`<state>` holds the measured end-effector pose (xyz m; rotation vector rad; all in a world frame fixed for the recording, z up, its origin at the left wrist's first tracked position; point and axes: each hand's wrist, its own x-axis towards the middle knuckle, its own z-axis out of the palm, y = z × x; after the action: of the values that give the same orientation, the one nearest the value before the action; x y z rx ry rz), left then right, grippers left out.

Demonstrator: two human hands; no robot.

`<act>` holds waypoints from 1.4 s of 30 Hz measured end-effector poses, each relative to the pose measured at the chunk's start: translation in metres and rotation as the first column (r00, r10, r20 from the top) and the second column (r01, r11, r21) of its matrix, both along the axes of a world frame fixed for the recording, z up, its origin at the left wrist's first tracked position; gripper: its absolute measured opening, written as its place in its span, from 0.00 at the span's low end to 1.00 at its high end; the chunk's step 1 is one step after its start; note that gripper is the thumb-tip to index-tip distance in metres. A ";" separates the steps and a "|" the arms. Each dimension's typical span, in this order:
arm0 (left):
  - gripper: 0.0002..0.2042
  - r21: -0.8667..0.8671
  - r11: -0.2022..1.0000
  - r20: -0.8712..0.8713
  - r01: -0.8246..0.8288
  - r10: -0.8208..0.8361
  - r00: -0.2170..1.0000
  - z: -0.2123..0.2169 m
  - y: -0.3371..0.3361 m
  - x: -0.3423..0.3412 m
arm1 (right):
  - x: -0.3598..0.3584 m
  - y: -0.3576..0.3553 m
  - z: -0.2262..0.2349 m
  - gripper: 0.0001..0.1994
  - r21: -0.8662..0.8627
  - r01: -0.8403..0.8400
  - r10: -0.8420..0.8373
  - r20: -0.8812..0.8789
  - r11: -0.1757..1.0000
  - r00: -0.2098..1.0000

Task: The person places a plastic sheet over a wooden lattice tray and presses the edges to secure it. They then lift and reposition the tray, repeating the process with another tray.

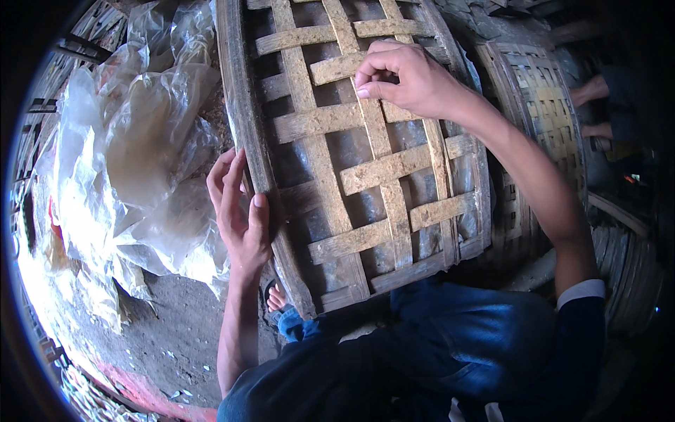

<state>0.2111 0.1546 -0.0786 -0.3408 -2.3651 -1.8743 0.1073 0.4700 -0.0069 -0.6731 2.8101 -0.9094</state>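
Observation:
A woven bamboo rack with a wooden border lies tilted across my lap, its flat strips crossing in an open lattice. My left hand holds the rack's left border, with the fingertips and thumb against the wood. Over the upper middle of the lattice is my right hand, thumb and forefinger pinched together close to a strip. Whatever may be between those fingertips is too small to make out. Beneath the strips, a thin greyish sheet shows through the gaps.
Crumpled clear plastic sheets are heaped on the left. A second woven rack leans at the right, near another person's arms. Bundled slats lie at the lower right. Small scraps dot the dark ground.

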 end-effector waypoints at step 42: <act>0.31 -0.190 0.981 -0.171 -0.034 0.001 0.985 -0.001 0.001 -0.003 | -0.003 0.049 0.025 0.07 -0.480 0.203 -0.101 0.229 0.853 0.968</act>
<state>0.2085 0.1558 -0.0796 -0.4752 -2.4267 -1.5437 0.1045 0.5188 0.0177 -0.3743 2.4812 -1.6701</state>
